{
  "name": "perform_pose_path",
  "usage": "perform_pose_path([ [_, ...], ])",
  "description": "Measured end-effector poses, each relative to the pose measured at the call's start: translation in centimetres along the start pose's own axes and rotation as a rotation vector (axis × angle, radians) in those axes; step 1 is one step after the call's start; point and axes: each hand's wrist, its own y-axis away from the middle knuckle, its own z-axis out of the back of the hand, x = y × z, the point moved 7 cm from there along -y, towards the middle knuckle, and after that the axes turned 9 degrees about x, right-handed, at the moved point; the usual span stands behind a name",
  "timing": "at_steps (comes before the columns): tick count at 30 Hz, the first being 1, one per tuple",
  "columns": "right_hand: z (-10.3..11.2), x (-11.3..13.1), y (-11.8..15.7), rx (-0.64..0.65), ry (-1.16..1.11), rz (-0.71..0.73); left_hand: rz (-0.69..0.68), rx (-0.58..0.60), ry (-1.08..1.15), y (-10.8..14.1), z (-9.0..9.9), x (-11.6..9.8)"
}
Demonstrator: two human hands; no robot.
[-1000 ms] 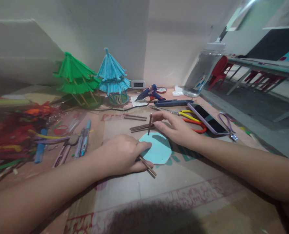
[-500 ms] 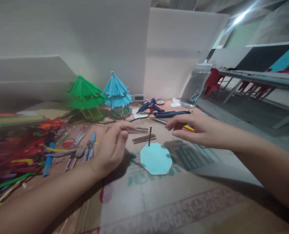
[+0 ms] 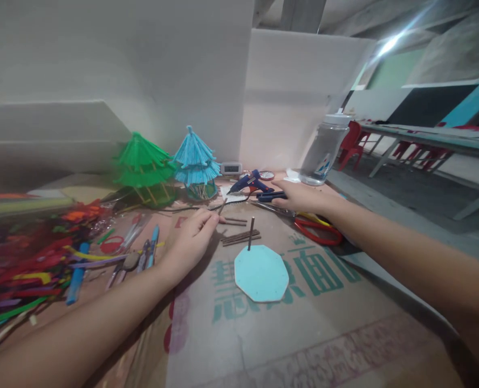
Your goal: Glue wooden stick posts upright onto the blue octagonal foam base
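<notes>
Cardboard sheet (image 3: 239,337): spread below and between both grips. Right hand (image 3: 304,199): shifted off the upright stick (image 3: 251,233) to the back of your work, arm extended, palm down, fingertips and thumb at the dark blue tool (image 3: 268,197); whether this grip has closed on it, you cannot tell. Left hand (image 3: 194,237): withdrawn from the octagon (image 3: 261,273), forearm reaching in low, your grip narrow, pinching one thin stick (image 3: 222,207), tip angled up. Red-handled scissors (image 3: 300,223): just nearer you than the right grip. Octagon: now untouched, right of the left grip and nearer you. Stick bundle: flat, near the left grip. Upright stick: between both grips, standing unheld at the octagon's far edge, so presumably fixed.
</notes>
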Motion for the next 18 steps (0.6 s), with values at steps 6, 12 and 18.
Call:
perform_pose_path([
  [6, -1.2, -1.0, -5.1, 0.053, -0.092, -0.063, 0.061, 0.059, 0.096, -0.1, -0.4, 0.6],
  [12, -1.9, -0.3, -8.1, 0.054, -0.121, -0.097, 0.104, 0.104, 0.409, -0.2, -1.4, 1.6],
  [18, -1.5, 0.5, -8.7, -0.005, -0.159, -0.177, 0.097, 0.093, 0.492, -0.3, -1.6, 1.7],
])
